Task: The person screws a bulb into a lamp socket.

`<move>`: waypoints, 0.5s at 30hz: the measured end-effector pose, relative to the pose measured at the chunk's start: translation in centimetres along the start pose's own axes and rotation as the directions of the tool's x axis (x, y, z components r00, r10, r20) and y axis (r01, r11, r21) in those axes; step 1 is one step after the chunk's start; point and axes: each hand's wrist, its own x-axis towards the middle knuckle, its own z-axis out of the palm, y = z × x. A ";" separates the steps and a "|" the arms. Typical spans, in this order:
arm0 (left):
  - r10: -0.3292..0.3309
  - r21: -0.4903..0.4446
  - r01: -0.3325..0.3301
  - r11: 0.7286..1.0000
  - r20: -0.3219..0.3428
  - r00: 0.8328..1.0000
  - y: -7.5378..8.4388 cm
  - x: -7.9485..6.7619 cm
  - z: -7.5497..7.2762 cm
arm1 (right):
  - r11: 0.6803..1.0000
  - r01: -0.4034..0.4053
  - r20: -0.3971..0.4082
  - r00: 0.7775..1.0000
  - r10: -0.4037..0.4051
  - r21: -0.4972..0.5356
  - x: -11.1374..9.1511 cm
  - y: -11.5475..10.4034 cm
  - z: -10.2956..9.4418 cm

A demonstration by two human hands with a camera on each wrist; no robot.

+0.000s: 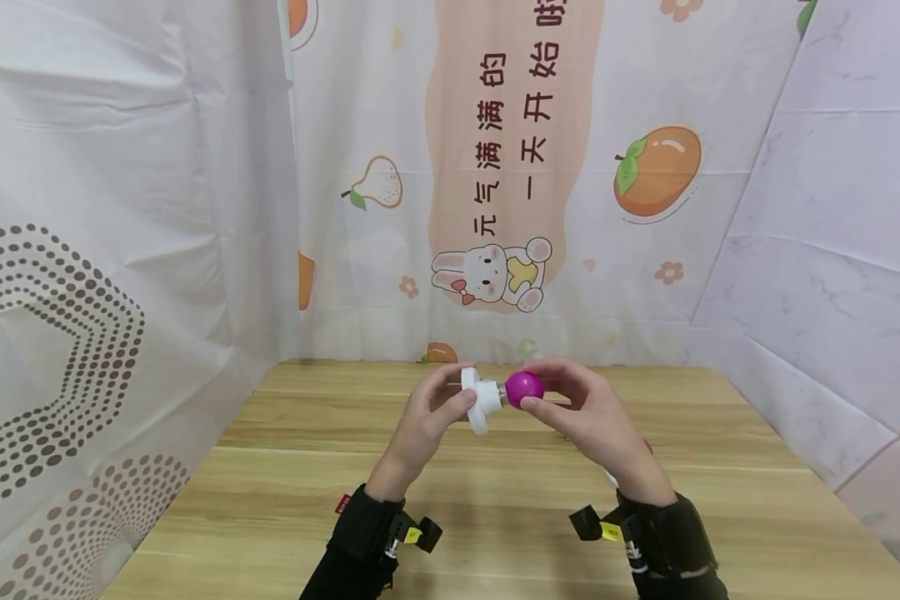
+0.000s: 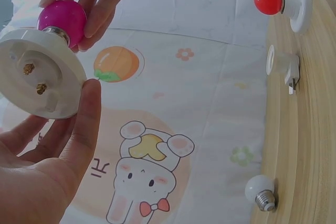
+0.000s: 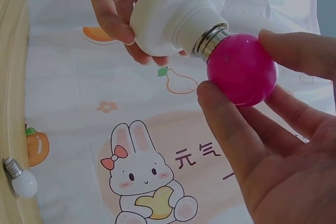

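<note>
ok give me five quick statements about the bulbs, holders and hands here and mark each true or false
1. The red bulb sits in a white base on the table. True.
2. The left hand holds a white lamp holder. True.
3. The right hand grips the red bulb. False: it holds the magenta bulb.
4. The white bulb is screwed into a holder. False: it lies loose on the table, its threads bare.
5. The magenta bulb's metal cap is completely hidden inside the lamp holder. False: part of it shows between bulb and holder.
</note>
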 end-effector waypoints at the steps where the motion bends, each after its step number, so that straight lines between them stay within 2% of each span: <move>1: -0.001 0.001 0.001 1.000 -0.001 1.000 0.0 0.0 0.0 | 1.000 -0.006 -0.001 1.000 0.006 -0.002 0.0 0.0 0.0; 10: 0.006 0.006 -0.006 1.000 0.002 1.000 -0.1 -0.2 -0.1 | 0.998 -0.070 -0.029 0.997 0.070 0.008 0.2 0.1 0.2; 15: 0.011 0.010 -0.011 1.000 0.012 1.000 -0.1 -0.1 -0.1 | 0.998 -0.063 -0.040 0.997 0.065 0.028 0.3 0.2 0.4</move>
